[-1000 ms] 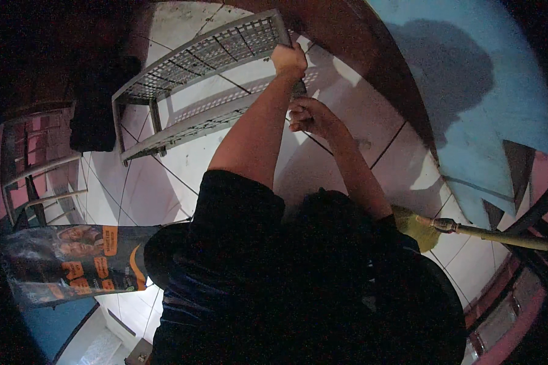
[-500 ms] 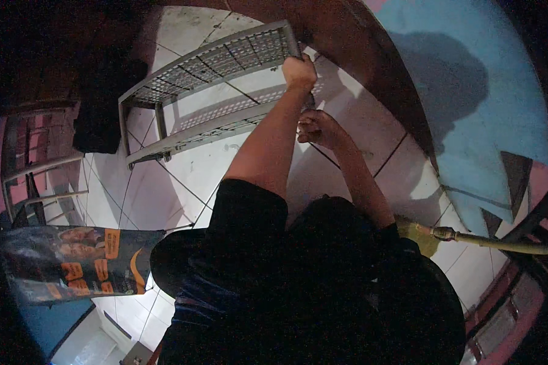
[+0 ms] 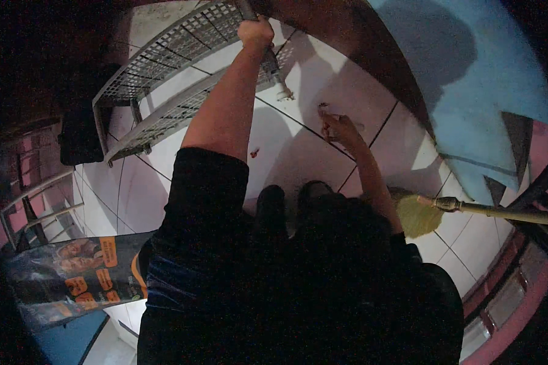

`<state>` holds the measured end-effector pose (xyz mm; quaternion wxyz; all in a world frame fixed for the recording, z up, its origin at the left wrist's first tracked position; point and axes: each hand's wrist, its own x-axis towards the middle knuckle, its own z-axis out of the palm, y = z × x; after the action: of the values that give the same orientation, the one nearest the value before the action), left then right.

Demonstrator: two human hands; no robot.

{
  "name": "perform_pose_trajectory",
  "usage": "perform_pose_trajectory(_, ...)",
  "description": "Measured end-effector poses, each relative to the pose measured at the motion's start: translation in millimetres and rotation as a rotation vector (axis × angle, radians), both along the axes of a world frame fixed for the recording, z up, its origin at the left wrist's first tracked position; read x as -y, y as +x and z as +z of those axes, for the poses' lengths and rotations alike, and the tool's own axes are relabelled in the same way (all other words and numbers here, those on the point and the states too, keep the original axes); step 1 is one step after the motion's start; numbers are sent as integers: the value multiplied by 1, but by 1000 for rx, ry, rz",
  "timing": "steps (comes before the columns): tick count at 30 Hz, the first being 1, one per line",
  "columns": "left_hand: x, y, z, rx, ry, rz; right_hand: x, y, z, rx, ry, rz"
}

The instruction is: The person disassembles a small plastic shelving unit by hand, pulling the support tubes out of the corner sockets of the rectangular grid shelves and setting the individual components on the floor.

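Note:
A grey rack (image 3: 182,45) with two perforated shelves lies tilted over the tiled floor at the upper left. My left hand (image 3: 257,31) is closed round the bar at its right end. Below that hand the bar runs down to a pale leg tip (image 3: 284,93), close to the tiles. My right hand (image 3: 342,130) is apart from the rack, to the right of the leg tip, with fingers curled together. A small dark bit (image 3: 323,108) shows at its fingertips; what it is I cannot make out.
A small reddish scrap (image 3: 254,152) lies on the floor ahead of my dark shoes (image 3: 271,199). A broom (image 3: 417,213) with straw-coloured bristles is at the right. On the left are a dark plastic bag (image 3: 49,274) with orange patches and a metal frame (image 3: 42,188).
My left hand has moved up and left, drawing the rack's right end with it. My right hand has come away from the rack, lower and to the right. The leg tip and reddish scrap now show.

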<state>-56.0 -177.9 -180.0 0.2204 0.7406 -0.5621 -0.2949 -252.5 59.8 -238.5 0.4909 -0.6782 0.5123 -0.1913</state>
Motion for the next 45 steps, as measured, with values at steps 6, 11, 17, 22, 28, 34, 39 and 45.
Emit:
perform_pose_trajectory(6,13,-2,-23,136,-99,-131,-2,-7,-47,-684,1,116)
perform_pose_trajectory(11,-9,-15,7,-18,-95,77,-43,3,4,-1058,-170,-186)
perform_pose_trajectory(17,13,52,39,-339,21,69,1,15,6,-152,-104,-380)
perform_pose_trajectory(22,-19,49,175,-931,3,-21,69,23,82,224,265,-388)
perform_pose_trajectory(28,-35,105,301,-1104,-34,-162,116,38,239,255,306,-323)
perform_pose_trajectory(34,-50,178,319,-1572,115,-531,127,53,322,245,191,-6)
perform_pose_trajectory(39,-64,223,308,-1928,298,-543,140,92,357,550,439,164)
perform_pose_trajectory(45,-86,226,320,-497,-183,-40,177,103,368,652,677,200)
